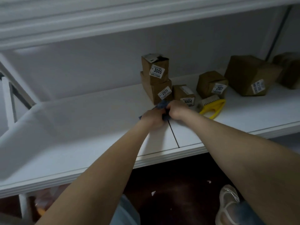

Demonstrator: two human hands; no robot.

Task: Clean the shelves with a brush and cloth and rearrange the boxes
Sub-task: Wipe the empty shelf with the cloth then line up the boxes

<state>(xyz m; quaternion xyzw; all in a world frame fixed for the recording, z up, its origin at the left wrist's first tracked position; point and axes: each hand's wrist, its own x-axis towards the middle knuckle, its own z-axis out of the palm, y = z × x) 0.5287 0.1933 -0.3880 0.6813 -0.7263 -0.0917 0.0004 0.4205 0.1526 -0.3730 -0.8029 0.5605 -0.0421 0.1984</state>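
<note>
Left hand [153,116] and right hand [176,111] are meeting on the white shelf [81,127], fingers of both curling round the bunched blue cloth [162,104] and gripping it. The yellow-handled brush [211,106] is lying on the shelf at 3 o'clock, near the right hand. At 12 o'clock box 3005 [155,69] is sitting on box 2011 [156,91], with box 3004 [183,94] and box 2007 [211,83] sitting toward 2 o'clock.

Six cardboard boxes [155,69], one yellow brush [207,101], one blue cloth [162,104].
</note>
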